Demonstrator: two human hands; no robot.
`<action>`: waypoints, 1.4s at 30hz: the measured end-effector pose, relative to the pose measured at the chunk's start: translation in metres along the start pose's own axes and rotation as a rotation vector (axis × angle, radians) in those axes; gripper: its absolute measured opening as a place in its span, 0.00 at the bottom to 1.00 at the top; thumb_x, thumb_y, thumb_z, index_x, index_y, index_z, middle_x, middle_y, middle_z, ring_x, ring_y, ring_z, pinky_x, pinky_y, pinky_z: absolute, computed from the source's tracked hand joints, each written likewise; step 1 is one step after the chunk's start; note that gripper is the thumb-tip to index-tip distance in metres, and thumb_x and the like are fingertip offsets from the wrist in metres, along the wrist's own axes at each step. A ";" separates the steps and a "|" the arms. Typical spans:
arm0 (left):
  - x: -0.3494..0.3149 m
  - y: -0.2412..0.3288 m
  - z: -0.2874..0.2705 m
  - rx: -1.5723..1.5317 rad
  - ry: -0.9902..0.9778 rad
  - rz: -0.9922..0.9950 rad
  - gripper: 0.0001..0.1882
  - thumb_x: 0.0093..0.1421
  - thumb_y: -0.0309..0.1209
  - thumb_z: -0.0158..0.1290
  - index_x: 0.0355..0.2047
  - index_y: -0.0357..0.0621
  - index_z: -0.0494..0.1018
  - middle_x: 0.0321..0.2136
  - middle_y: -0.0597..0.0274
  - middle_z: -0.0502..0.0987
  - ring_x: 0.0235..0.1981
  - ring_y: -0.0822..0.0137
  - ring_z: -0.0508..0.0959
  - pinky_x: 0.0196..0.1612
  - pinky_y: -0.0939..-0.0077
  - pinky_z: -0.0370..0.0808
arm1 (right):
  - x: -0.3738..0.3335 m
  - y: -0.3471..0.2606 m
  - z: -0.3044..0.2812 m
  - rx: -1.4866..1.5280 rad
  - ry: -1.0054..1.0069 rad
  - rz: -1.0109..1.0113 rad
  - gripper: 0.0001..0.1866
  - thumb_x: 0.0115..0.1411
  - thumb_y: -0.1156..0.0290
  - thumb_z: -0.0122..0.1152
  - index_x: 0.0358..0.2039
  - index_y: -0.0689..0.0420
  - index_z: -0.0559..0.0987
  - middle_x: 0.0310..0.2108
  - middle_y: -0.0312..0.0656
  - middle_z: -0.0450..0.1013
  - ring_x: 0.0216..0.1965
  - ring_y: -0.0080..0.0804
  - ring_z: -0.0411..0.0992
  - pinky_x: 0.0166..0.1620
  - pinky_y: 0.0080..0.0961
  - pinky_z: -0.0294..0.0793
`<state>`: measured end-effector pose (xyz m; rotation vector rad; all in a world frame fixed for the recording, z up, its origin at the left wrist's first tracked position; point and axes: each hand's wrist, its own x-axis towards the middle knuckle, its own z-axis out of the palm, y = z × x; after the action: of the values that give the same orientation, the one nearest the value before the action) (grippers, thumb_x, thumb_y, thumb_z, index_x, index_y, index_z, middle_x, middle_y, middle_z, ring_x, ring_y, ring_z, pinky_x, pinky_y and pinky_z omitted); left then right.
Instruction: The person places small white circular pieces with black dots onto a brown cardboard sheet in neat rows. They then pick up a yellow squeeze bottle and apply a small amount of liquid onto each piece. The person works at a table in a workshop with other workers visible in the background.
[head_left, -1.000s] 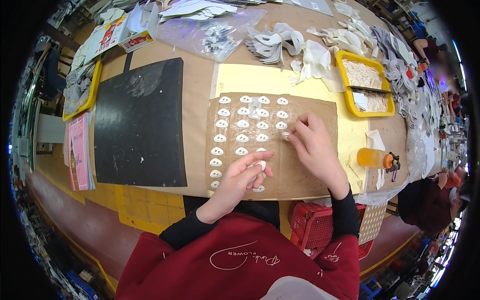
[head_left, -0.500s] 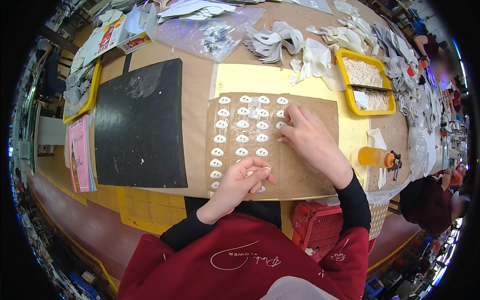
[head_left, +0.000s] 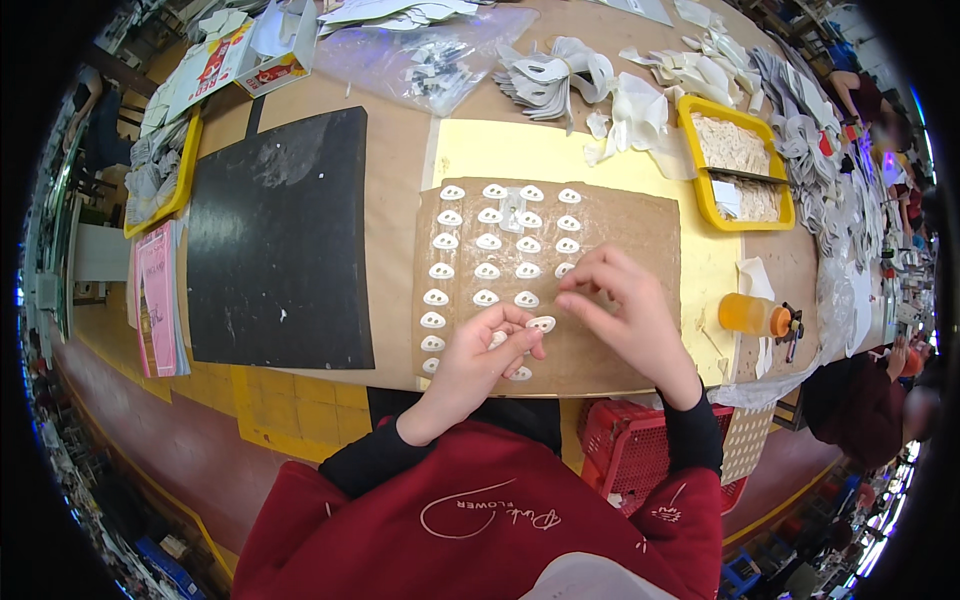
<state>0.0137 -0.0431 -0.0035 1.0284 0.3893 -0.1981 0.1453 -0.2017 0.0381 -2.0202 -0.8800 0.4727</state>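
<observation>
My left hand [head_left: 476, 358] is closed over the lower middle of a brown cardboard sheet [head_left: 620, 350]. Between its thumb and forefinger it pinches a small white rounded piece with two holes [head_left: 541, 324]; more white shows inside the fingers. My right hand [head_left: 625, 310] hovers just right of that piece, thumb and fingers apart, with nothing visible between them. Matching white pieces [head_left: 487, 271] lie in columns on the cardboard. The rightmost column has several pieces, its lowest [head_left: 564, 270] beside my right fingertips. My left hand hides part of the lower rows.
A black board [head_left: 280, 250] lies to the left, beside a pink booklet [head_left: 156, 305]. To the right are a yellow basket [head_left: 702, 185] of small pale pieces and an orange-capped bottle [head_left: 750, 316]. Cut material [head_left: 560, 75] is piled behind. A red basket [head_left: 630, 445] stands below the table edge.
My right hand has drawn back toward me from the rightmost column, uncovering pieces there, and its fingers have parted. A white piece now sticks out further from my left fingertips.
</observation>
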 end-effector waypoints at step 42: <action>-0.010 0.001 -0.008 -0.279 -0.122 -0.196 0.22 0.71 0.34 0.44 0.62 0.39 0.61 0.48 0.60 0.74 0.40 0.77 0.74 0.45 0.82 0.73 | -0.012 0.029 0.022 -0.187 0.268 0.057 0.09 0.50 0.72 0.70 0.27 0.58 0.76 0.32 0.41 0.68 0.39 0.40 0.68 0.44 0.33 0.67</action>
<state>0.0034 -0.0359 -0.0024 0.6992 0.3948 -0.3701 0.1356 -0.2096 0.0020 -2.2204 -0.7239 0.1479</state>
